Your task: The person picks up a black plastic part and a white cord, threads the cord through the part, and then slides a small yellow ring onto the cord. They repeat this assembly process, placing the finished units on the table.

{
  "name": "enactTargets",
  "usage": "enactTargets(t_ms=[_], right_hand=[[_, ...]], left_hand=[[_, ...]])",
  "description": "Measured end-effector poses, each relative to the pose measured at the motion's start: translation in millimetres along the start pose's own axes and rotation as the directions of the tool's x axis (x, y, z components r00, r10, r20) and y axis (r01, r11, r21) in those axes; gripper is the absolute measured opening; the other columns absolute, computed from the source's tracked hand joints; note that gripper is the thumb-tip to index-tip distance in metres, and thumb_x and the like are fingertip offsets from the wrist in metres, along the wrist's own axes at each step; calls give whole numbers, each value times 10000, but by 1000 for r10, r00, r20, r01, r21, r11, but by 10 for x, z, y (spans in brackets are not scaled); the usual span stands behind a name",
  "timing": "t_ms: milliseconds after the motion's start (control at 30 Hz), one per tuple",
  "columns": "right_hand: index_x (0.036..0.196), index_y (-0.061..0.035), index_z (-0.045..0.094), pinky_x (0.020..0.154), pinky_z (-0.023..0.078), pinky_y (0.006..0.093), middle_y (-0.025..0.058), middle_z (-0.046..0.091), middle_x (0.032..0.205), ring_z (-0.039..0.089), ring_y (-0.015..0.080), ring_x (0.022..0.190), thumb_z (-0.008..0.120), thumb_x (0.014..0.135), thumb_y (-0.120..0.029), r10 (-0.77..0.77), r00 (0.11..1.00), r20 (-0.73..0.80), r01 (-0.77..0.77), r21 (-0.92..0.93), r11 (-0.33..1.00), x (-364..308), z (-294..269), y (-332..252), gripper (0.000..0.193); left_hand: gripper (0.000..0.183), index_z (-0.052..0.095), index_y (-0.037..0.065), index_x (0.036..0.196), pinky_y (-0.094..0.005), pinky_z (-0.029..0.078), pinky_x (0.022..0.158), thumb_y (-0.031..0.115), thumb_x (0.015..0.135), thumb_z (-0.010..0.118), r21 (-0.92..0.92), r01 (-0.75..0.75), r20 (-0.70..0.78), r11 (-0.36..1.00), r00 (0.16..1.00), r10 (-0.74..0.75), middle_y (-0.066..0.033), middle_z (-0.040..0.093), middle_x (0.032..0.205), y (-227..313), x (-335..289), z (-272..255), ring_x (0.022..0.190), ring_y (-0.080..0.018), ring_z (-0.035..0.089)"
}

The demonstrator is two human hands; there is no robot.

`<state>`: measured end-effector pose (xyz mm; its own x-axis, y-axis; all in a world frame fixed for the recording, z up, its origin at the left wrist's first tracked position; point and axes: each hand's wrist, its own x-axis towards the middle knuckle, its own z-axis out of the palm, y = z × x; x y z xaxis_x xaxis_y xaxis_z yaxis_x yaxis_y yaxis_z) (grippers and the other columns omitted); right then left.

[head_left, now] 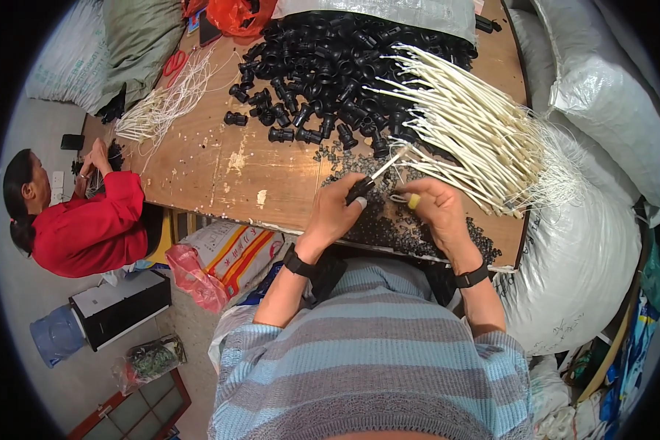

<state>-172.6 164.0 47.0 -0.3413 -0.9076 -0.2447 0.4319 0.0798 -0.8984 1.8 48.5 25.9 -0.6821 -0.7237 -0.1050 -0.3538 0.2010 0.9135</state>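
Left grip (333, 211) clamped on black-handled tool with slim pale shaft (358, 190), angled away, probably keeping tip free. Right grip (441, 213) pinching small pale loop (397, 197) just beside. Long cream cords (477, 125) beyond right grip, seemingly for easy reach.

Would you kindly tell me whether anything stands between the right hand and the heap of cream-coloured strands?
Nothing visible does: the cream-coloured strands lie just beyond the right hand, with small dark pieces scattered low around it.
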Motion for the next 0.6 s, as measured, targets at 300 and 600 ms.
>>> enactTargets(t_ms=[300, 600], right_hand=[[998, -5, 667, 587, 410, 175, -23, 632, 777, 524, 13, 658, 613, 877, -3, 66, 997, 31, -59, -179, 982, -5, 120, 282, 133], [908, -41, 693, 524, 479, 344, 133, 642, 693, 623, 254, 572, 686, 752, -86, -381, 895, 233, 377, -850, 367, -53, 97, 213, 162]], left_hand=[[254, 578, 21, 1076, -246, 458, 708, 2, 825, 554, -197, 85, 79, 977, 994, -70, 10, 602, 837, -26, 27, 221, 771, -90, 547], [365, 560, 30, 1109, -337, 476, 809, -64, 757, 570, 103, -172, -23, 980, 984, 175, -122, 615, 974, 0, -17, 156, 917, -267, 611]])
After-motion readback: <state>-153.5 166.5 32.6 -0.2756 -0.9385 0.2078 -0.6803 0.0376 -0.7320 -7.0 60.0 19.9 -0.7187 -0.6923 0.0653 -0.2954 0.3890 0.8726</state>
